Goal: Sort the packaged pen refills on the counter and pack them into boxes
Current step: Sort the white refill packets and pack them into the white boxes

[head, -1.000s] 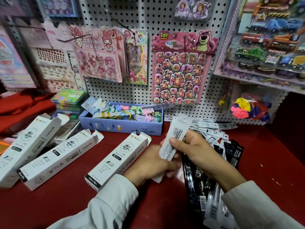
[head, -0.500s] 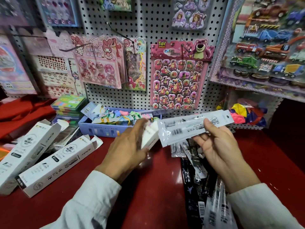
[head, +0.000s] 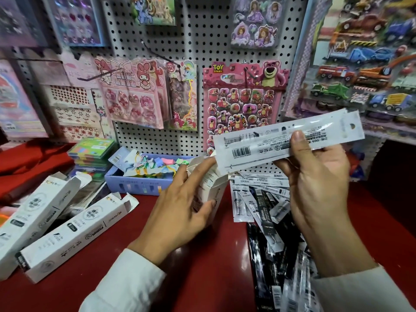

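Nearest the camera, two pale sleeves reach in over the red counter [head: 191, 278]. Right of centre lies a loose heap of refill packets [head: 267, 224], dark ones near, white ones farther back, overlapping at all angles.

Left hand [head: 180, 212] grasps an open white box [head: 211, 192], thumb on its near side, index finger stretched along its top edge by the raised flaps. Box stands tilted on the counter just left of the heap.

Right hand [head: 315, 183] pinches a small stack of white refill packets [head: 286, 143], thumb on the printed face, fingers behind. Stack is held up above the heap, lying across the view, its left end just beside the box's open mouth and the left index fingertip.

Near left: two more long white boxes [head: 67, 230] lie flat with end flaps open, side by side.

Farther back, centre left: a blue tray [head: 137, 184] of small coloured items, a stack of green cases [head: 92, 152] left of it.

Far: a pegboard [head: 202, 37] hung with sticker sheets [head: 240, 102]; toy-truck packs [head: 360, 64] far right.
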Available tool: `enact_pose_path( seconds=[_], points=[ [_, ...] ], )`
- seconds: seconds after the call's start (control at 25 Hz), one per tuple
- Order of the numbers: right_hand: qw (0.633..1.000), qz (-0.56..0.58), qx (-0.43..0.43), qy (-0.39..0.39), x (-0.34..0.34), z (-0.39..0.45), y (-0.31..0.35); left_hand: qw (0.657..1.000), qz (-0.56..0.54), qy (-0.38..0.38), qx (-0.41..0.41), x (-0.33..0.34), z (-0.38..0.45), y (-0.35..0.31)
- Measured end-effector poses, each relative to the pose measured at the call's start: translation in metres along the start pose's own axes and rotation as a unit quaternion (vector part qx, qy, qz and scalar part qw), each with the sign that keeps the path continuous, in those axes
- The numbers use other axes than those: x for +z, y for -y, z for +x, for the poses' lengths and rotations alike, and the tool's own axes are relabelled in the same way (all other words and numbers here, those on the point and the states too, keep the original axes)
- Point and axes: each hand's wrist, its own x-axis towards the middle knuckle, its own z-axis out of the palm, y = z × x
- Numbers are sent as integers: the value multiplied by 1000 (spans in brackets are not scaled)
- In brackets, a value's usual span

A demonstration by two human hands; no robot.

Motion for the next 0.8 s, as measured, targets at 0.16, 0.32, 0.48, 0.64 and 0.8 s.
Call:
enact_pose_path(
  seconds=[0.16,0.32,0.48,0.64,0.8],
  points=[
    [1000,1,-21,-15,-5,2,-1,999,35,-3,-4,1,-1,-4],
    [999,-4,-32,2,-5,0,-7,999,52,-11,-3,0,1,-5],
    [997,-30,-68,21,-2,0,-7,998,57,-21,-8,0,1,-5],
    [976,-182,-104,58,0,-9,-5,997,71,-26,10,2,-1,-8],
    [930,-321,-152,97,4,-10,7,996,78,-29,16,3,-1,-10]
  ],
)
